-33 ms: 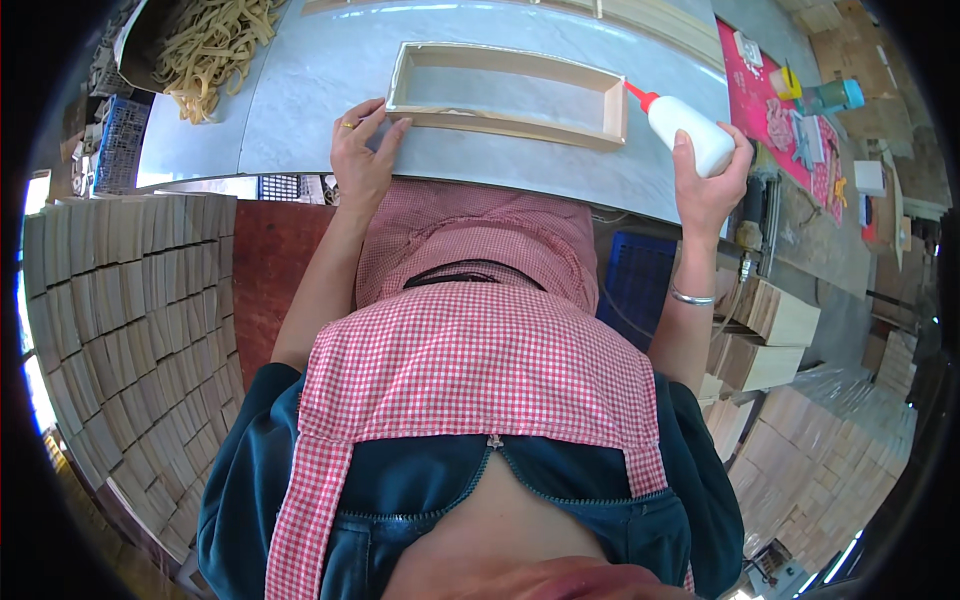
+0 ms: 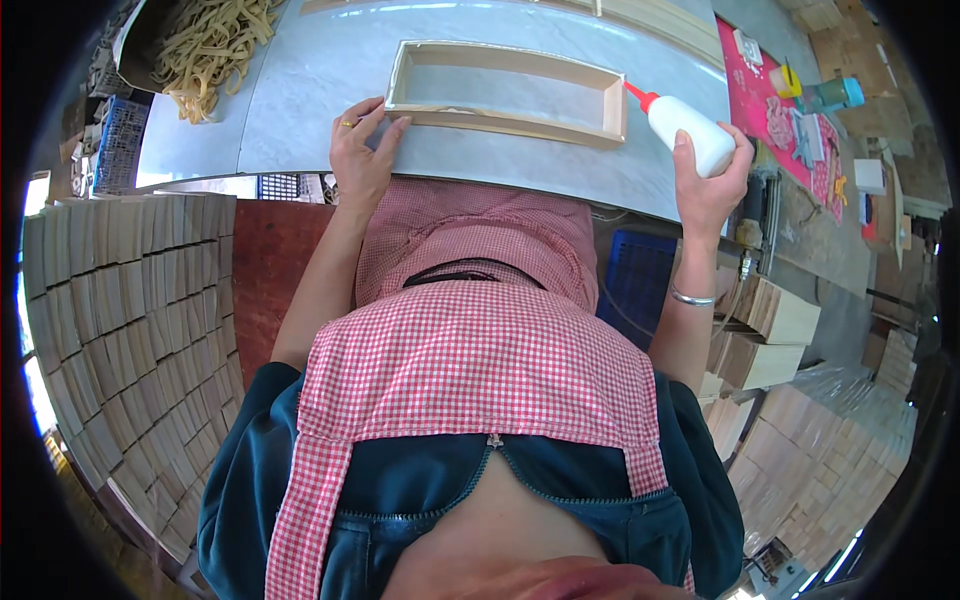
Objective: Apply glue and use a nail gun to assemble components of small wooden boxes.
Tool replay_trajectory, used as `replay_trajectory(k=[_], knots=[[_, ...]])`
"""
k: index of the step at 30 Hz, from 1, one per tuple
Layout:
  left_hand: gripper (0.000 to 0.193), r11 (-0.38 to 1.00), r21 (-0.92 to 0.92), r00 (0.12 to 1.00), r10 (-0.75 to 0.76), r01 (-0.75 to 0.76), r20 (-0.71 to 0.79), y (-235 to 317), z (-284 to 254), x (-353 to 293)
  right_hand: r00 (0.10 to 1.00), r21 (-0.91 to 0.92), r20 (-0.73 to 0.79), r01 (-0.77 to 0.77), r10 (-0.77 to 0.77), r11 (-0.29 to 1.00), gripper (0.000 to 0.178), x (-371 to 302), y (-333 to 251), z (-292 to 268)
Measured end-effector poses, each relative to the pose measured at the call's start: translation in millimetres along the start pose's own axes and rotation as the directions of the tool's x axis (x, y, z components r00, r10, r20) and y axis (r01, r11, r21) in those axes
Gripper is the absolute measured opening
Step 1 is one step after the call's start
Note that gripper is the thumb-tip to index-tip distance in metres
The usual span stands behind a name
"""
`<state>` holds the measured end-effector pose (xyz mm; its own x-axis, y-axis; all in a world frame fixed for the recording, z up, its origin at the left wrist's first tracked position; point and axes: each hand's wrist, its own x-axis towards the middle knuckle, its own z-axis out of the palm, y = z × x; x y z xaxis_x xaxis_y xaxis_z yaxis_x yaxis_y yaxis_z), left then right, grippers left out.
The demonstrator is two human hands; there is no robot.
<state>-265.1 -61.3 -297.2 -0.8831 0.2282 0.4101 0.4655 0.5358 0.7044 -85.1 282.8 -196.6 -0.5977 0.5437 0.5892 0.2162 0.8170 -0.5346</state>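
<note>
A rectangular wooden frame (image 2: 510, 124), with open middle, lies on the pale marbled tabletop (image 2: 310, 70); whitish glue runs along its upper edges. My left hand (image 2: 360, 158) holds its near left corner, the thumb at the near side and the fingers at the left end. In my right hand (image 2: 712, 190) is a white glue bottle (image 2: 688, 132), tilted, its red nozzle pointing left. The nozzle tip is at the frame's far right corner; whether it touches the wood I cannot tell.
Rubber-like tan strips (image 2: 205, 55) spill from a container at far left. Long wooden strips (image 2: 660, 30) lie along the table's far side. Stacked wooden pieces (image 2: 130, 300) rise on the left, and more wooden blocks (image 2: 770, 340) stand right. A blue crate (image 2: 640, 285) sits below the table.
</note>
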Motion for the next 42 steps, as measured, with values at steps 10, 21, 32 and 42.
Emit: replay_trajectory(k=[10,21,32,42], knots=[[0.031,1.0,0.014,1.0,0.016,-0.016,-0.012,-2.2,0.5,0.4,0.993,-0.032,0.059,-0.102,0.104,0.994,0.052,-36.6,-26.6,-37.6],[0.029,0.998,0.025,0.997,0.062,-0.061,-0.055,-9.2,4.1,0.3,0.904,0.422,0.375,-0.364,0.205,0.83,0.051,-63.8,-93.2,23.4],[0.03,0.997,0.024,0.995,0.069,-0.067,-0.078,-15.2,7.4,-1.8,0.949,0.523,0.303,-0.085,-0.091,0.848,0.052,-64.9,-140.2,104.9],[0.03,0.997,-0.01,0.992,0.08,-0.081,-0.096,-15.7,7.6,-1.1,0.958,0.377,0.277,-0.041,-0.071,0.926,0.054,-59.6,-120.6,69.1]])
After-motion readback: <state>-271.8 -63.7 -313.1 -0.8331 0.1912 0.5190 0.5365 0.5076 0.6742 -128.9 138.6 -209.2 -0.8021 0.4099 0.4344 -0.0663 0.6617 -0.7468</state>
